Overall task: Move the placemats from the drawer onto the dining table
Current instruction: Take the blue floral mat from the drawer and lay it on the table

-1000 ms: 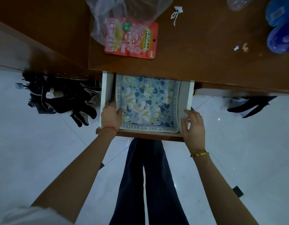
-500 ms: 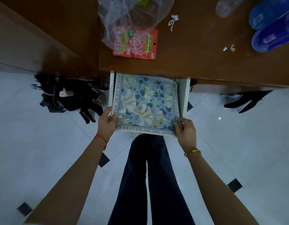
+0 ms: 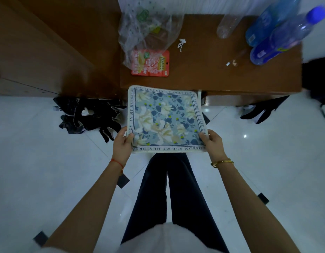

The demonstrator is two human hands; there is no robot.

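While both hands' fingers pinch its near corners, the square placemat shows cream flowers on blue.

Square blue floral placemat, lettered border, held flat above floor.

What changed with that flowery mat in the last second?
The placemat has come up out of the drawer and toward the person, held flat over the floor. The left hand and right hand, earlier at its sides inside the drawer, now pinch its near corners. The snack packet and bottles on the table stayed put.
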